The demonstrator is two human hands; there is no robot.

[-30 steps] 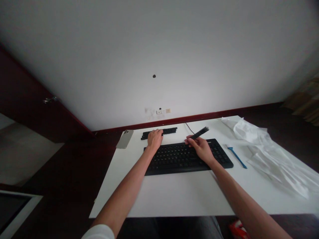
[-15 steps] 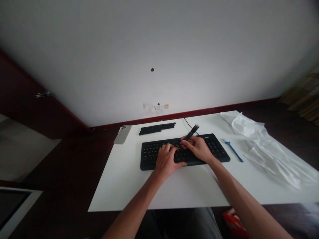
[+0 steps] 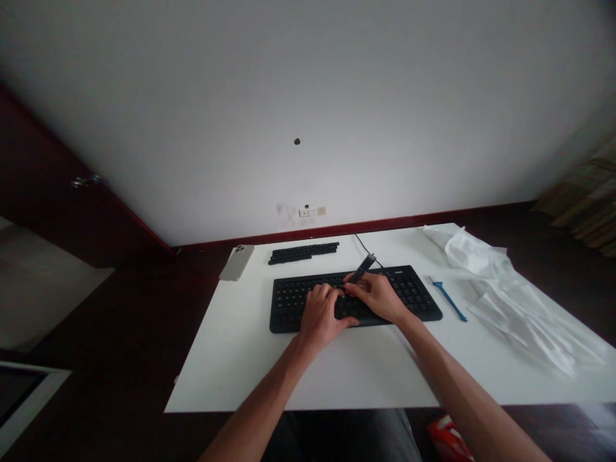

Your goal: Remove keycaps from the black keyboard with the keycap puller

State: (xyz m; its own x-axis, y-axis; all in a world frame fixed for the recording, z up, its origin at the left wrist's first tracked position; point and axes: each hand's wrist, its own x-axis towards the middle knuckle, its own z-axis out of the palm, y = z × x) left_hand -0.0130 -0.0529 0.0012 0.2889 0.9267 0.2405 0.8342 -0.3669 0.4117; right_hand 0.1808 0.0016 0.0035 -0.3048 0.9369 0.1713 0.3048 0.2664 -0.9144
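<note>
A black keyboard (image 3: 289, 305) lies on the white table, its left side dotted with small pale spots. My left hand (image 3: 321, 313) rests on the middle of it, thumb stretched toward the front edge and fingers bent on the keys; nothing shows in its grasp. Close beside it, my right hand (image 3: 378, 295) is closed around a slim black tool (image 3: 362, 268). The tool leans up to the right, and its lower tip is hidden by my fingers. Behind the keyboard, several black keycaps (image 3: 303, 253) stand in rows.
A phone (image 3: 237, 262) lies at the back left of the table (image 3: 231, 359). To the right are a blue brush-like tool (image 3: 451, 300) and crumpled white sheeting (image 3: 520, 308). A cable (image 3: 368, 246) runs from the keyboard's back. A red package (image 3: 447, 439) sits below the front edge.
The black tool and my right hand have shifted slightly left and lower over the keyboard. My left hand stays in nearly the same place. The camera view has tipped slightly.
</note>
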